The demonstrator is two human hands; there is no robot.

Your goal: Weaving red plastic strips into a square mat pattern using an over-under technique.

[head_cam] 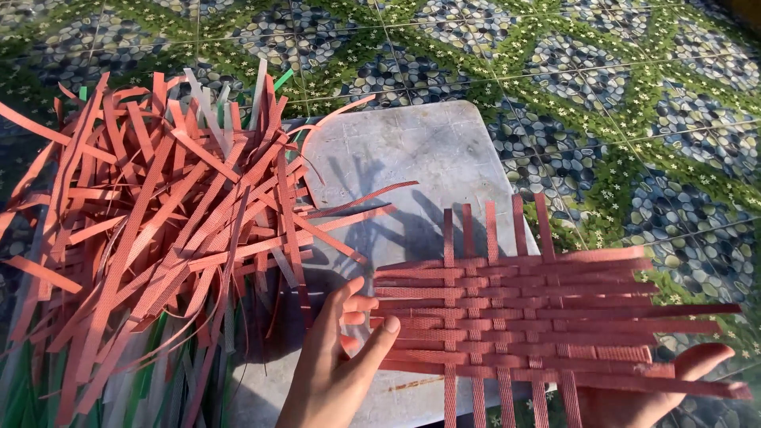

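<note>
Left hand (337, 357) at bottom centre, fingers spread and loose, not clenched; fingertips (366, 303) touch the left edge of the woven mat (523, 317), thumb over its lower left corner. Not a full grasp, more a steadying press at the edge.

Right hand (658, 388) at bottom right, palm up beneath the mat's right side, mostly hidden by the strips; thumb tip shows past the mat's lower right. It supports the mat from underneath, open. Cannot tell whether the hidden fingers pinch any strip.

Woven mat: reddish-brown flat plastic strips, plain over-under weave, partly done. Long horizontal strips stick out to the right, vertical strips stick out above and below. It sits between the two hands, its left part over the tabletop (396, 150), its right part overhanging past the edge.

Tabletop: grey-white, scuffed square slab with rounded corners, rust-coloured streak near its front edge, shadows of strips across it.

Left of the hands, a big loose pile of strips (158, 214), same reddish colour, tangled, spilling onto the slab's left side. A few green strips (151, 372) and pale grey ones mixed in low down and at the far top of the pile.

Beyond, a tiled floor (602, 71) with pebble-and-green-leaf pattern. No packages, labels or signs visible.
</note>
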